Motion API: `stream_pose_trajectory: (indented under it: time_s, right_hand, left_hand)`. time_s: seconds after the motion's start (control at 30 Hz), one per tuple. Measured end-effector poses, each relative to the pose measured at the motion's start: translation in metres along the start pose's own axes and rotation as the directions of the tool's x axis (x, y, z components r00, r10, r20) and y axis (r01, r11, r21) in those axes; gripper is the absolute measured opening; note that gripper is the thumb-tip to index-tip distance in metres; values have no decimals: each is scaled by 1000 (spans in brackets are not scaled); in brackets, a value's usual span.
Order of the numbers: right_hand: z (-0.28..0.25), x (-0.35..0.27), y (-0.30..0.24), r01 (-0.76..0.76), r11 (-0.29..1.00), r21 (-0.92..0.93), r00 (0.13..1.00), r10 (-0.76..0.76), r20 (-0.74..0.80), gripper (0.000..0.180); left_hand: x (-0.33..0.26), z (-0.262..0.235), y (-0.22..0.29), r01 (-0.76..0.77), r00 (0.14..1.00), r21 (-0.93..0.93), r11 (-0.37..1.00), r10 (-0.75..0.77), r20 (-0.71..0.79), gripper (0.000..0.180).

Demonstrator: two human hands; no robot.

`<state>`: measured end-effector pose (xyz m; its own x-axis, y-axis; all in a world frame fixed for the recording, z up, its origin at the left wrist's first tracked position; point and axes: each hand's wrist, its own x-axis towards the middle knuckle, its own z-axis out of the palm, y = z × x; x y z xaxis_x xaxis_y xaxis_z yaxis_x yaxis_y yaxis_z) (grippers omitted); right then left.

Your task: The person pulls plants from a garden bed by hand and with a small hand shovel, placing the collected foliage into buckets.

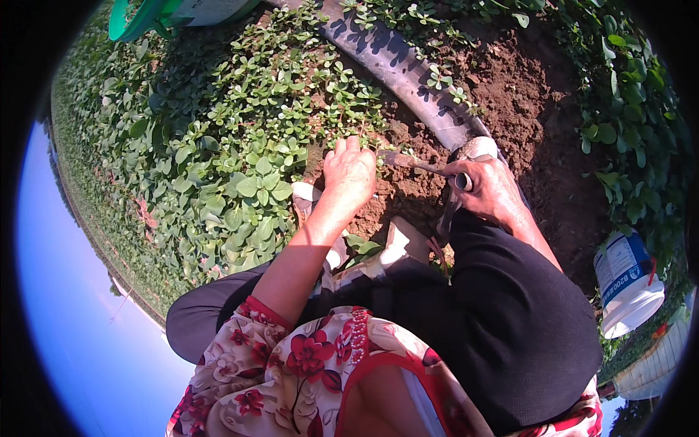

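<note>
My left hand [349, 175] is closed, its fingers curled down at the edge of the low green plants [291, 105], and what it grips, if anything, is hidden. In my right hand [486, 189] is a short hand tool [416, 162] with a narrow, dirty metal blade and a round hollow metal end showing by the thumb. Its blade points left, its tip close to my left fingers, just above loose brown soil [404, 197]. Under both hands the ground is bare and crumbly.
A flat grey plastic hose [415, 84] runs from the top down to beside my right hand. A green bucket [138, 18] stands at the upper left, and a white-and-blue bucket [630, 284] lies tilted at the right. Leafy plants [633, 102] border the soil on the right.
</note>
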<state>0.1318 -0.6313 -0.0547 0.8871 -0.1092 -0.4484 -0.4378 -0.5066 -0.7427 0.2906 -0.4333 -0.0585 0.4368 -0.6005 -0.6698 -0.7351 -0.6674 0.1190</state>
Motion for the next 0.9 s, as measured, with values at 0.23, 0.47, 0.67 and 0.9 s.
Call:
stream_pose_trajectory:
  time_s: [0.23,0.47,0.67,0.9]
  right_hand:
    - [12,19,-3,63,998,-9,991,-62,117,29]
    - [52,62,18,-29,972,235,998,14,65,21]
    - [30,39,8,-38,990,136,986,16,165,23]
    - [22,46,0,-88,994,59,993,82,89,17]
  left_hand:
    - [24,35,-31,-7,994,19,1000,9,-106,61]
    - [34,60,-36,-128,895,-107,986,68,-440,37]
    - [37,59,-49,-66,917,-225,972,-30,-398,27]
    - [42,52,-38,-3,941,-229,973,-75,-330,36]
